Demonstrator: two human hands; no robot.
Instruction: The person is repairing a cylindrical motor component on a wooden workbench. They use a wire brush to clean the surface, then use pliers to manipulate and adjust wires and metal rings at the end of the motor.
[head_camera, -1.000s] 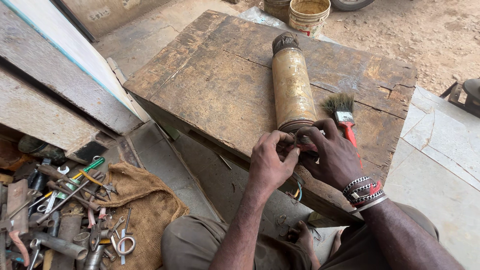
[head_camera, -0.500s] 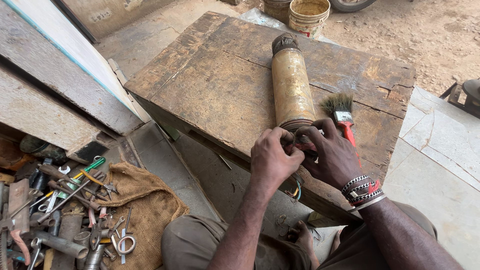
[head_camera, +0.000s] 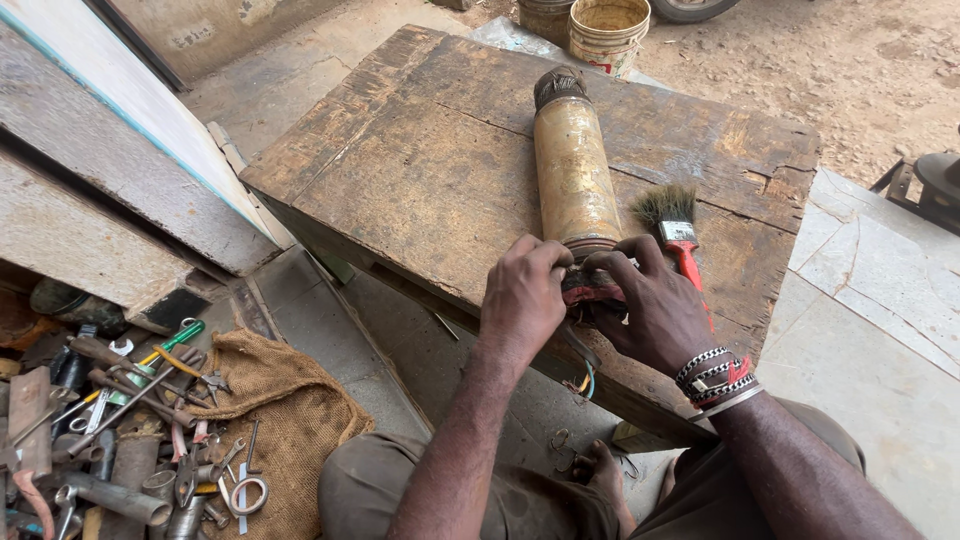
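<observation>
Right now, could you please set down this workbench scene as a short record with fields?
Left hand: gripping the near end of the long brass-coloured metal cylinder
Right hand: on the same end, fingers curled over it
Cylinder: lying flat on the worn wooden table
Beside it: red-handled paintbrush
Far edge: yellow plastic bucket
Lower left: pile of hand tools and brown burlap sack

A worn, stained wooden table (head_camera: 420, 170) with cracked boards and a chipped near edge carries two things. A long brass-coloured cylinder (head_camera: 573, 170) lies lengthwise along it, its dark capped end pointing away. Just beside it on the right lies a paintbrush (head_camera: 678, 235) with a red handle, bristles pointing away; the handle's near end seems hidden under a wrist.
</observation>
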